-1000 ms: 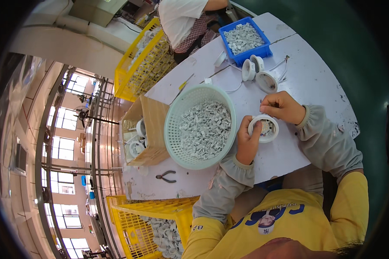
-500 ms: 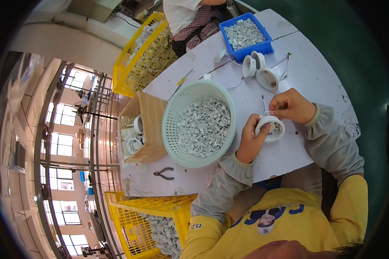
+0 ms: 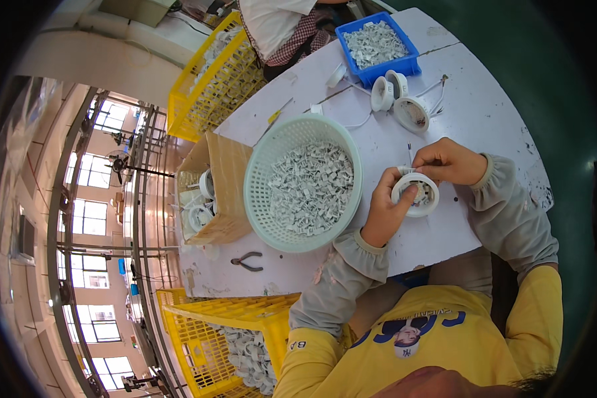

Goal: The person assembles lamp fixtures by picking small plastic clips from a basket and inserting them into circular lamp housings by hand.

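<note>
A round white ring-shaped housing [image 3: 430,207], with small parts inside, is held just above the table. My left hand [image 3: 386,211] is closed on it, the thumb reaching over the rim into the opening. At the far side of the rim, my right hand [image 3: 450,162] is closed in a pinch at a small white piece, mostly hidden by the fingers. A short cable end sticks up beside the right fingertips. To the left stands a pale green basket [image 3: 256,199] holding a heap of small white plastic parts [image 3: 312,189].
Farther off are a blue bin [image 3: 413,64] of small white parts and several white round housings [image 3: 411,114] with cables. Pliers [image 3: 247,261], a cardboard box [image 3: 233,189] and a thin yellow-handled tool [image 3: 274,117] lie leftward. Yellow crates [image 3: 179,106] flank the table; another person [image 3: 278,30] is beyond.
The whole view has shifted slightly. My right fingers remain at the housing's far rim, and the cable end beside them has turned; its white length shows less.
</note>
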{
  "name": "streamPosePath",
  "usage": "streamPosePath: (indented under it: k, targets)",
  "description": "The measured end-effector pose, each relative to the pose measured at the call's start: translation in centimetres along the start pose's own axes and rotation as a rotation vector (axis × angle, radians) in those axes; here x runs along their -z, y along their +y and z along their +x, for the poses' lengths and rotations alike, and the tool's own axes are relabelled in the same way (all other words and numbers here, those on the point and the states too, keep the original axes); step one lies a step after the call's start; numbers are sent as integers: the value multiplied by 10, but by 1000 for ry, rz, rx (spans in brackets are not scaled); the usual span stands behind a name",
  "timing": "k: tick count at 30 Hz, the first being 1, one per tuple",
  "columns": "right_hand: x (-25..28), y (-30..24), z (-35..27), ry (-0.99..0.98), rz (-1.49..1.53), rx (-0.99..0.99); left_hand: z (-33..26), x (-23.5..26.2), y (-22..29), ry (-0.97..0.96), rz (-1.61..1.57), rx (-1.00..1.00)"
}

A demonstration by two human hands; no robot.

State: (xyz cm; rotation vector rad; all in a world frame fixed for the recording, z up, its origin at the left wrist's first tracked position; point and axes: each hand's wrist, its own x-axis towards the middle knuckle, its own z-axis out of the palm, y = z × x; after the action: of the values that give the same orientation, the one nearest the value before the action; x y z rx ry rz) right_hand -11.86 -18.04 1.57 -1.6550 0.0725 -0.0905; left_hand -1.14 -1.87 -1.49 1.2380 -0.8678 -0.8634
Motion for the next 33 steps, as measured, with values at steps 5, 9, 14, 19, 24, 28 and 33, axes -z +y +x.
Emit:
streamPosePath:
  k: [5,9,14,19,24,28,33]
  targets:
    - [2,0,1,-30,-179,66,1,2,0,-34,13,27]
    - [1,0,1,-42,-139,46,1,2,-2,-39,12,11]
    - [2,4,2,-56,-92,41,1,3,-2,-23,47,13]
    - [2,3,1,-81,-134,45,0,3,-4,-29,48,23]
    - [1,-1,0,-113,-85,25,0,6,-4,-23,67,26]
    - [2,2,0,-130,-148,54,-1,6,-1,-65,113,41]
    - [1,4,1,-139,-150,82,-2,8,-1,-100,120,60]
